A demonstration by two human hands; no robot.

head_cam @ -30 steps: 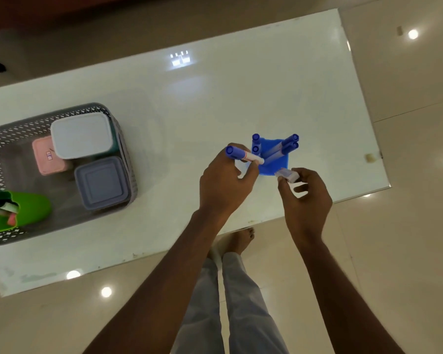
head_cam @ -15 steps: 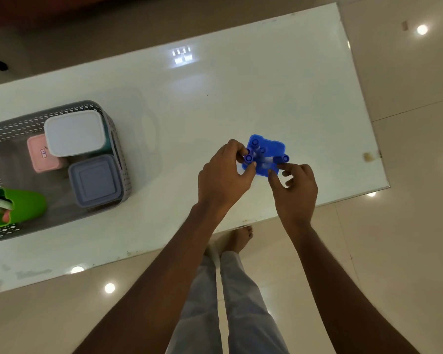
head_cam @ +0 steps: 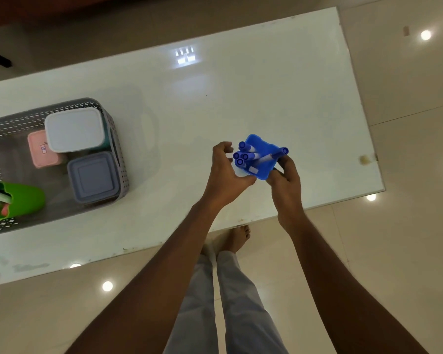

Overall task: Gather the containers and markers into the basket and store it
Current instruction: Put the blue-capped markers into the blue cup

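White table [head_cam: 241,85]; left hand [head_cam: 226,172], right hand [head_cam: 285,182] hold blue marker cup [head_cam: 262,145].

The scene is lit evenly but rather dimly from overhead. Ceiling lamps are mirrored as bright round spots on the glossy floor [head_cam: 407,251], and a barred patch of glare is thrown onto the white table [head_cam: 266,85] near its far edge. A soft shadow is cast beside the basket [head_cam: 113,139]. The blue holder [head_cam: 262,145] is rendered oversaturated and slightly soft. Straight edges are bowed by the wide lens, and the upper left corner is left dark.
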